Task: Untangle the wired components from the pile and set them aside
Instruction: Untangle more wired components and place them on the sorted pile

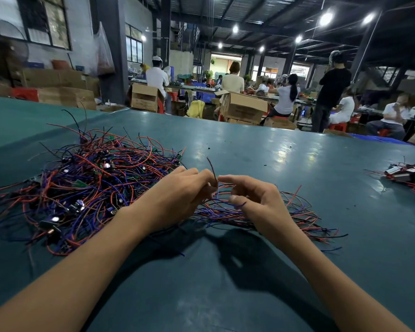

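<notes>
Wires (94,188) tangled with small circuit boards lie heaped just left of the left hand (177,195), whose curled fingers pinch a reddish strand (211,168) standing up between both hands. The right hand (259,204), fingers curled, holds a blue strand (240,205) across its thumb, and a looser bundle (297,219) spreads beneath it.

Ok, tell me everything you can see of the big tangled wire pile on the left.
The pile is a loose, low heap of thin red, blue and black wires, knotted together, with small green circuit boards and dark components caught in it. Stray ends stick up and out. It lies on the teal table, left of centre; the left hand, pinching a wire, is at its right edge.
</notes>
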### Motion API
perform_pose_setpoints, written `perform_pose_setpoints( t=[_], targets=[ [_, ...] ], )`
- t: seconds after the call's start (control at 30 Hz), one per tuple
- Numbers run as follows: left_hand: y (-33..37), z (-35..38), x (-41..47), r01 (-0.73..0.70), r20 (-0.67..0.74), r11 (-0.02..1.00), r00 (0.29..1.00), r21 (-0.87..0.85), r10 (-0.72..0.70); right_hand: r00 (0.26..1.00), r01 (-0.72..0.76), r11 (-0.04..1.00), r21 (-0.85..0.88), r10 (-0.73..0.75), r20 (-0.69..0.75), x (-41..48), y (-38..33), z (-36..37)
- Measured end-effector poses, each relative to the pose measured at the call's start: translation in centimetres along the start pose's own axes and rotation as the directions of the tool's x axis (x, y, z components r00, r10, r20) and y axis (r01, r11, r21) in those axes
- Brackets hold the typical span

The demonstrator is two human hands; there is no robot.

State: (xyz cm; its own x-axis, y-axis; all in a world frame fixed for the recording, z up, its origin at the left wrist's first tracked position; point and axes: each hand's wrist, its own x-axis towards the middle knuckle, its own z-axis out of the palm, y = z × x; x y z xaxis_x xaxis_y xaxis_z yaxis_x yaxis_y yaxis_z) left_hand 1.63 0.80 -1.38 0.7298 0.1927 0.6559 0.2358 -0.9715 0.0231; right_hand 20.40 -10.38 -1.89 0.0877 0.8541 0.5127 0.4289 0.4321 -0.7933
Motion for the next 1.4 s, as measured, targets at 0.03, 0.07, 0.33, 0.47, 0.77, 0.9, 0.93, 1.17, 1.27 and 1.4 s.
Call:
perform_pose_setpoints(
  t=[0.03,0.07,0.33,0.47,0.77,0.9,0.93,1.17,1.27,1.4],
  targets=[
    [0.1,0.0,0.0,0.026,-0.018,0.998,0.999,-0.051,-0.027,1.000,-0.015,1.000,-0.012,0.015,-0.011,0.0,0.1,-0.1],
    [0.2,0.0,0.1,0.054,-0.042,0.993,0.997,-0.108,-0.058,0.999,-0.031,0.999,-0.023,0.031,-0.016,-0.1,0.1,-0.3],
    [1.9,-1.3,-0.1,0.027,-0.140,0.968,0.988,-0.250,-0.064,0.997,-0.028,0.999,0.037,0.026,0.070,-0.4,0.0,1.2],
    [2.0,-1.1,0.1,-0.025,-0.135,0.988,0.991,-0.154,0.004,0.998,-0.061,0.963,0.261,0.060,0.014,-0.2,-0.9,1.4],
    [1.9,-0.4,0.2,0.137,-0.049,0.951,0.986,-0.277,-0.156,0.982,-0.138,0.873,0.467,0.182,-0.049,0.3,-1.3,0.6],
    [1.6,0.7,-0.5,0.247,0.041,0.899,0.968,-0.361,-0.249,0.967,-0.160,0.853,0.496,0.236,-0.094,0.6,-1.4,-1.6],
    [1.6,0.8,-0.5,0.243,0.029,0.899,0.968,-0.365,-0.250,0.963,-0.174,0.838,0.518,0.254,-0.087,0.6,-1.5,-2.0],
    [2.6,0.7,0.2,0.234,-0.077,0.848,0.949,-0.475,-0.306,0.914,-0.285,0.675,0.681,0.404,-0.018,0.6,-1.5,-1.1],
    [3.1,1.0,0.3,0.236,-0.097,0.815,0.937,-0.529,-0.334,0.903,-0.330,0.647,0.687,0.428,0.031,0.7,-1.6,-0.5],
    [3.6,1.5,0.3,0.247,-0.113,0.848,0.935,-0.469,-0.335,0.914,-0.305,0.676,0.671,0.406,0.006,0.6,-1.3,0.0]
  ],
)
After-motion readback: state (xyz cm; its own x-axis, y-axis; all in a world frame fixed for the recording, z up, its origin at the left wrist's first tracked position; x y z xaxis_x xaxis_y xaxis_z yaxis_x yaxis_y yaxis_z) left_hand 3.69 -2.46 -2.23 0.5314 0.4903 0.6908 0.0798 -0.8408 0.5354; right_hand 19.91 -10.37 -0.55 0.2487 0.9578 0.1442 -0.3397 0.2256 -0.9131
